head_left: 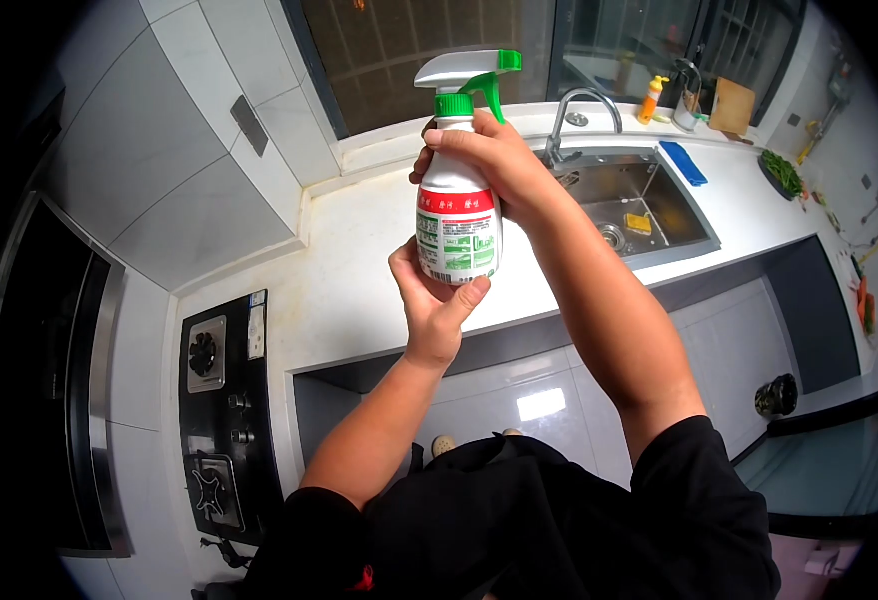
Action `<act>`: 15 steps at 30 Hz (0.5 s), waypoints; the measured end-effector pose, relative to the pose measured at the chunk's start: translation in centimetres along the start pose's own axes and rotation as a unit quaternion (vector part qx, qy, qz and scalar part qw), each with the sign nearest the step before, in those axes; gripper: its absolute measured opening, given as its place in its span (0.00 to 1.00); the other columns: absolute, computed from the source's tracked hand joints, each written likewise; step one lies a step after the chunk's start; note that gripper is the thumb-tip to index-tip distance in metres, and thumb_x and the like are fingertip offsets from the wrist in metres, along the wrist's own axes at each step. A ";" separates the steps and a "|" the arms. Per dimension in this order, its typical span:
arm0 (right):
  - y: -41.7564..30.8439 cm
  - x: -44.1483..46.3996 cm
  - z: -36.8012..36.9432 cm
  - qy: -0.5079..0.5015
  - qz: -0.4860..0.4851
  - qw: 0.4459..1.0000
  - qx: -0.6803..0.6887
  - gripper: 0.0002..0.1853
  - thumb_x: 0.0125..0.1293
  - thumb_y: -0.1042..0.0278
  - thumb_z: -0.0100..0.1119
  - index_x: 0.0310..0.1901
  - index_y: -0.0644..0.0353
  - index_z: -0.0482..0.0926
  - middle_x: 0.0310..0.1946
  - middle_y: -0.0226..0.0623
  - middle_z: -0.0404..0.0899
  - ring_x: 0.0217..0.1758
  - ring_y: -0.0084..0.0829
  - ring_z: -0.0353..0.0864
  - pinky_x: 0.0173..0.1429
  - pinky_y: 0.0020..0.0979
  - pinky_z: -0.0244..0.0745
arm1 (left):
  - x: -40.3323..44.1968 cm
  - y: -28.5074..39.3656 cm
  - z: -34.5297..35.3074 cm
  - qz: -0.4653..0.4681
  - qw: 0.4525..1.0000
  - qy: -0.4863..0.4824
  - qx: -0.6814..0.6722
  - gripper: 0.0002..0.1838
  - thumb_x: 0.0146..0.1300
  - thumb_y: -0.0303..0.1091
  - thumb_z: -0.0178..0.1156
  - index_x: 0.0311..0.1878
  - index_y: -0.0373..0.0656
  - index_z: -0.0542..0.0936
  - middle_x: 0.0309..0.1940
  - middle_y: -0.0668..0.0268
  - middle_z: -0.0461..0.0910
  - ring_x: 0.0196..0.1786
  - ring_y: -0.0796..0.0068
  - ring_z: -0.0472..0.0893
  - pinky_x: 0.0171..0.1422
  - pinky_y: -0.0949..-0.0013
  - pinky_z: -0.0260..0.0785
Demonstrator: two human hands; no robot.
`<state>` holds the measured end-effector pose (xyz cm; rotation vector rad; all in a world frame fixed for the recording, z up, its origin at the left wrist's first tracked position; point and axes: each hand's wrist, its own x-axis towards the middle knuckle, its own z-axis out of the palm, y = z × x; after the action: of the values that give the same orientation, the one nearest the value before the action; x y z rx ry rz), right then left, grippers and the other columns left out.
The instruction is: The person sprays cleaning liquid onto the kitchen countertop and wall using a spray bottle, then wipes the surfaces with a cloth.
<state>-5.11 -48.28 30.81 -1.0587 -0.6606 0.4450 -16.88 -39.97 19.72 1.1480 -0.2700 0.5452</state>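
A white spray bottle (458,205) with a green collar, green trigger and a red band on its label is held upright in front of me, above the white countertop (349,250). My right hand (489,158) wraps round its neck just below the collar, the thumb across the front. Below, my left hand (434,300) grips the bottle's base, with the thumb at the lower right edge. The nozzle points right. Some fingers of both hands are hidden behind the bottle.
Right of the bottle is a steel sink (594,195) with a faucet (579,110) and a yellow sponge (638,223). A blue cloth (684,163), an orange bottle (652,98), a cutting board (734,105) and greens (781,172) lie beyond. A gas stove (224,410) stands at left.
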 end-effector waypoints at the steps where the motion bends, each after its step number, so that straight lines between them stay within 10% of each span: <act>1: 0.0 0.0 -0.1 0.000 -0.001 1.000 0.000 0.16 0.59 0.65 0.66 0.43 0.65 0.72 0.31 0.44 0.81 0.36 0.36 0.85 0.40 0.36 0.82 | 0.0 0.0 0.0 0.001 1.000 -0.002 -0.005 0.39 0.54 0.33 0.69 0.61 0.40 0.53 0.59 0.57 0.62 0.62 0.66 0.65 0.68 0.59 0.59; 15: 0.2 0.1 -0.5 0.005 0.002 1.000 -0.004 0.18 0.58 0.64 0.67 0.43 0.66 0.72 0.31 0.44 0.82 0.35 0.36 0.85 0.40 0.36 0.82 | 0.3 -0.4 0.1 -0.005 1.000 -0.001 -0.007 0.39 0.55 0.31 0.68 0.61 0.38 0.51 0.57 0.55 0.60 0.60 0.67 0.65 0.66 0.61 0.61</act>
<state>-4.67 -48.42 30.49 -1.0694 -0.6529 0.4407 -16.46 -40.06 19.59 1.1363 -0.2683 0.5330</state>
